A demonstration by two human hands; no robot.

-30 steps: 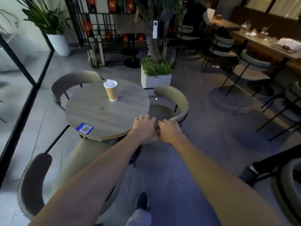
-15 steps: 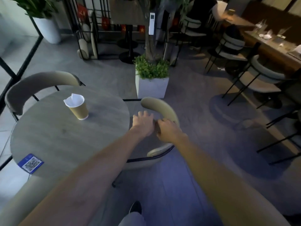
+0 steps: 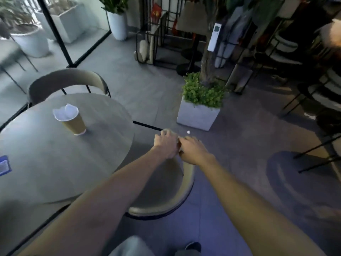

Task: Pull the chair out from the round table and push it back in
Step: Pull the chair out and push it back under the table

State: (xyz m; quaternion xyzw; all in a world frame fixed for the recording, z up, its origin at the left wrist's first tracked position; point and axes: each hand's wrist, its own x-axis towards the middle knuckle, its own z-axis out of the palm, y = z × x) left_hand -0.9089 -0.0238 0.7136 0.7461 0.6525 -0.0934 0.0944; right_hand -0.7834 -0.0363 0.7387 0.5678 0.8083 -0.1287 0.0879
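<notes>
A beige chair [image 3: 162, 196] with a curved backrest stands at the right side of the round wooden table [image 3: 46, 159], its seat partly under the tabletop. My left hand [image 3: 167, 145] and my right hand [image 3: 192, 150] sit side by side on the top of the chair's backrest, fingers curled over it. The backrest's upper edge is hidden under my hands. The view is blurred by motion.
A paper cup [image 3: 71, 119] and a blue QR card [image 3: 3, 165] are on the table. A second chair [image 3: 68, 82] stands at the far side. A white planter [image 3: 199, 111] sits on the floor just beyond my hands. Dark chairs [image 3: 323, 100] stand at the right.
My view has moved closer and round to the chair's side, so the table now fills the left. Both hands have stayed on the backrest, and the chair now looks tighter against the table.
</notes>
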